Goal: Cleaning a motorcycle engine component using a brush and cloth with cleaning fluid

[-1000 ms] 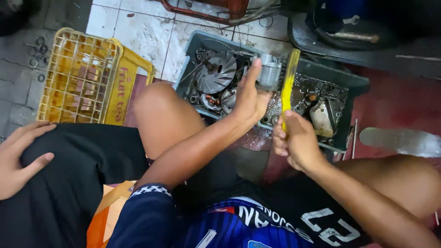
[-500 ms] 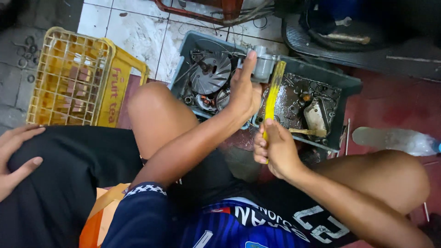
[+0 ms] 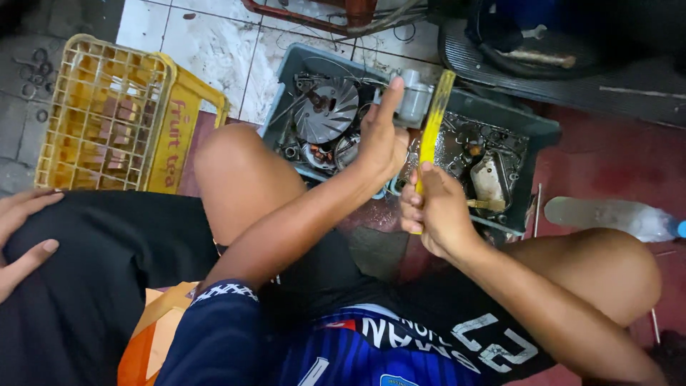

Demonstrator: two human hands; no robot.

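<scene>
Your black shorts [image 3: 93, 286] and blue jersey [image 3: 343, 350] fill the lower half of the view, your knees spread toward 10 and 4 o'clock. At 10 o'clock from your hands a yellow plastic crate [image 3: 107, 114] stands on the tiled floor [image 3: 214, 43]. Straight ahead at 12 o'clock sits a dark grey tray [image 3: 532, 132] full of greasy engine parts; a round finned metal disc [image 3: 326, 111] lies in its 9 o'clock half, and a pale metal casting [image 3: 491, 180] lies toward 3 o'clock. A clear plastic bottle [image 3: 607, 216] lies on the red floor at 3 o'clock, just beside the tray.

Your left hand [image 3: 382, 139] reaches over the tray with its fingers straight and together, index tip up against a small grey cylinder part [image 3: 414, 100] at the tray's far rim; the hand is open, gripping nothing you can see. Your right hand [image 3: 436, 211] is wrapped tight round the lower end of a yellow-handled tool [image 3: 434, 125], which stands nearly upright, tilted toward 1 o'clock, its top just beside the cylinder. Another person's hand [image 3: 21, 236] rests on dark cloth at 9 o'clock.
</scene>
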